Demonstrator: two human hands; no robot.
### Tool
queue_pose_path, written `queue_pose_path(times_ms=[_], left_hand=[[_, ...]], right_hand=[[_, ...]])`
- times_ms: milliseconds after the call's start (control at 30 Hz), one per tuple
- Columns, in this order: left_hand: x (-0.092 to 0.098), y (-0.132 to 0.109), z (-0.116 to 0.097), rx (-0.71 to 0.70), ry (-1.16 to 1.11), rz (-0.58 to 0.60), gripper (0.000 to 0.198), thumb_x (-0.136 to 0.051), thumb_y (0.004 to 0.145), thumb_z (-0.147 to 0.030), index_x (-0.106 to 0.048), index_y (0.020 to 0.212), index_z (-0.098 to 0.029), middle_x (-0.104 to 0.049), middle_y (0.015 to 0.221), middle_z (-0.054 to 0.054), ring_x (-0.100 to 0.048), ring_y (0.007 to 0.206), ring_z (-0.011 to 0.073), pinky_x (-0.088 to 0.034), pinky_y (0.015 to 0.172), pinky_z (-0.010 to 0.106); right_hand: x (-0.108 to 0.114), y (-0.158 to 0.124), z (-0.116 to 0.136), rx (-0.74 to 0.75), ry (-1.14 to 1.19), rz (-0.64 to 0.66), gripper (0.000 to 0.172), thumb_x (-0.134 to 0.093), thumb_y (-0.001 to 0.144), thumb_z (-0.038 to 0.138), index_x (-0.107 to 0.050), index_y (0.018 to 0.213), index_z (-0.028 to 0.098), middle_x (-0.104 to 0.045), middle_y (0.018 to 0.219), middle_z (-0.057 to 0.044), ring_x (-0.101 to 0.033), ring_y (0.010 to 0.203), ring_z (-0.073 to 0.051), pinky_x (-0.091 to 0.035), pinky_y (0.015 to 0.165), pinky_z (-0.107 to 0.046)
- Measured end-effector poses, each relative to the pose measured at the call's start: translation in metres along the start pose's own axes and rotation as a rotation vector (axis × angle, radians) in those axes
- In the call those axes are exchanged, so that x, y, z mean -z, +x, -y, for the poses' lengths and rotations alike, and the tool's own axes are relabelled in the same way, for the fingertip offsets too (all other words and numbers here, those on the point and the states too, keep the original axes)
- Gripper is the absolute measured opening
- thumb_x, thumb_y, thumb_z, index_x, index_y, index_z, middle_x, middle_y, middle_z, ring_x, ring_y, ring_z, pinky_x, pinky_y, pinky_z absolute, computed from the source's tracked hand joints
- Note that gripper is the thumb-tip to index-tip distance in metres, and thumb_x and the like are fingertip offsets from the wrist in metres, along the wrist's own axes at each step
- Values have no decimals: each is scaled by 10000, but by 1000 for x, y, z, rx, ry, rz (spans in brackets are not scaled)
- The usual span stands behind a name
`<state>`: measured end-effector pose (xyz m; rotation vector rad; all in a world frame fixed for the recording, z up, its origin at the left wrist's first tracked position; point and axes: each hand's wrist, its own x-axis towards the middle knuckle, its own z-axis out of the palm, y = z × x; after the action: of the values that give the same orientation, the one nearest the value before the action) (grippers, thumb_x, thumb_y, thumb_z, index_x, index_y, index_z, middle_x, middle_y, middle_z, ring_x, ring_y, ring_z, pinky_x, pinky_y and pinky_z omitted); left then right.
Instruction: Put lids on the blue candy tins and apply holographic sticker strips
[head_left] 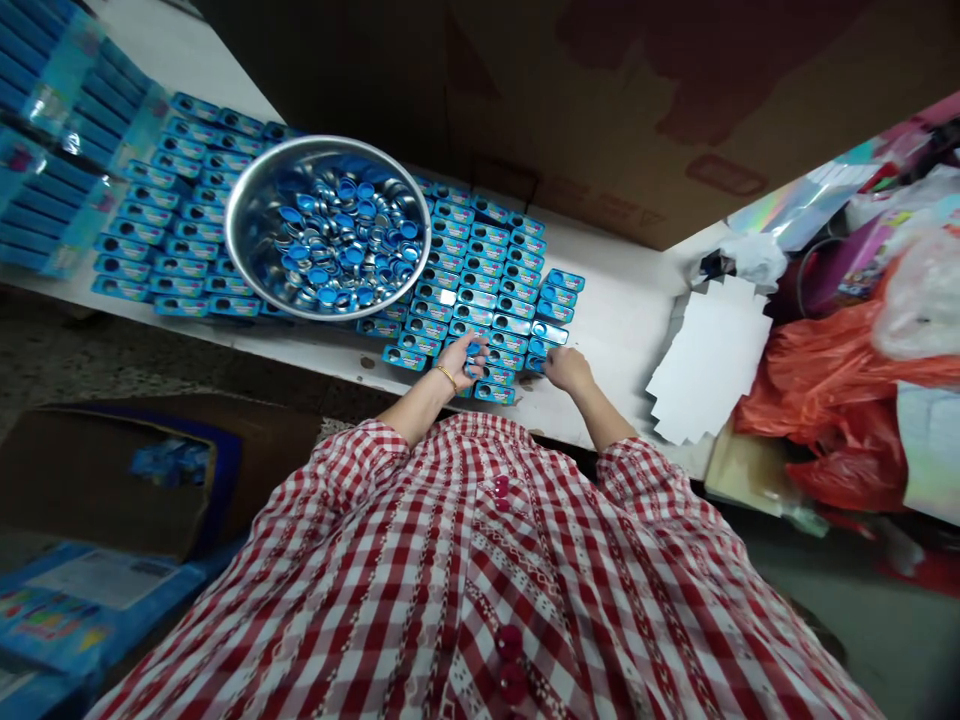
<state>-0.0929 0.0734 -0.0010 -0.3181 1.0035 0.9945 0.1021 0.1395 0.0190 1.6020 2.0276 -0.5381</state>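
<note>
My left hand (pixel 461 362), with a bangle at the wrist, is palm-up above the near rows and curls its fingers around several small round blue caps (pixel 473 350). To its right, my right hand (pixel 568 370) has its fingers bent together at a small flat blue case (pixel 535 362) at the right end of the rows; what they pinch is hidden. Small blue cases (pixel 480 267) lie side by side in rows, many with a dark round spot at one end. A steel bowl (pixel 328 148) behind my left hand holds many round blue-and-silver caps (pixel 345 245).
A large cardboard box (pixel 540 120) stands along the back of the white table (pixel 615 290). Stacked blue packs (pixel 45 190) are at far left. White cut card (pixel 712 350) and orange plastic bags (pixel 825 400) lie at right. An open carton (pixel 97 480) sits below left.
</note>
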Motion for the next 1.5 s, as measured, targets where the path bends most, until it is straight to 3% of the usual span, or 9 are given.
queue_pose_path(times_ms=[300, 533, 700, 767, 867, 933, 1033, 1233, 1500], left_hand=[[-1, -5, -3, -43, 5, -12, 305, -419, 920, -357, -536, 760, -126, -500, 541, -8, -391, 360, 28, -202, 294, 113], [-2, -3, -3, -22, -44, 23, 307, -440, 910, -371, -541, 750, -130, -493, 541, -12, -385, 361, 32, -200, 293, 119], [-1, -3, -9, 13, -205, -16, 312, -427, 918, -361, -542, 738, -133, -501, 547, -3, -410, 379, 38, -229, 309, 118], [2, -1, -12, 12, -265, -39, 330, -412, 926, -362, -538, 725, -133, -501, 545, -3, -427, 393, 41, -246, 322, 116], [5, 3, -9, 3, -318, -57, 327, -410, 930, -330, -534, 706, -126, -507, 554, -6, -457, 428, 45, -303, 359, 122], [5, 4, -3, 20, -336, -33, 307, -427, 926, -294, -543, 705, -116, -520, 568, -3, -478, 463, 52, -361, 410, 136], [5, 2, 5, 47, -337, 10, 322, -419, 930, -276, -554, 693, -104, -534, 579, 12, -487, 500, 66, -394, 467, 161], [7, -10, 8, 15, -337, 41, 355, -395, 936, -305, -525, 659, -126, -506, 529, -6, -440, 425, 72, -294, 392, 186], [15, -27, 14, -38, -320, 52, 358, -360, 947, -281, -530, 678, -118, -555, 561, 8, -513, 452, 62, -377, 408, 154]], right_hand=[[7, 30, 22, 25, -224, 116, 506, -661, 735, 393, -609, 1158, 121, -606, 1152, -203, -581, 1080, -280, -472, 868, -347], [13, 50, 30, 65, -279, 204, 500, -742, 640, 297, -642, 1103, 138, -629, 1119, -175, -611, 1023, -283, -491, 829, -359], [20, 29, 31, 88, -285, 136, 430, -696, 727, 342, -640, 1104, 142, -636, 1090, -181, -617, 994, -283, -487, 802, -352], [19, 10, 38, 200, -200, -8, 381, -588, 828, 366, -611, 1159, 178, -626, 1116, -157, -616, 979, -262, -484, 786, -341], [14, -15, 58, 631, -32, -185, 336, -434, 923, 305, -567, 1229, 264, -595, 1183, -86, -584, 1005, -199, -462, 793, -289], [10, -22, 73, 908, -10, -225, 343, -392, 938, 246, -574, 1228, 274, -601, 1159, -69, -554, 1021, -183, -444, 809, -280], [5, -19, 83, 1090, -40, -248, 340, -391, 935, 208, -607, 1194, 240, -626, 1083, -86, -534, 1007, -196, -431, 812, -305], [-9, -8, 76, 1039, 94, -304, 280, -479, 905, 263, -653, 1120, 213, -620, 1102, -97, -530, 1039, -208, -429, 854, -321], [-9, -33, 82, 939, -72, -273, 290, -430, 929, 257, -679, 1078, 253, -620, 1140, -107, -543, 958, -214, -413, 813, -353]])
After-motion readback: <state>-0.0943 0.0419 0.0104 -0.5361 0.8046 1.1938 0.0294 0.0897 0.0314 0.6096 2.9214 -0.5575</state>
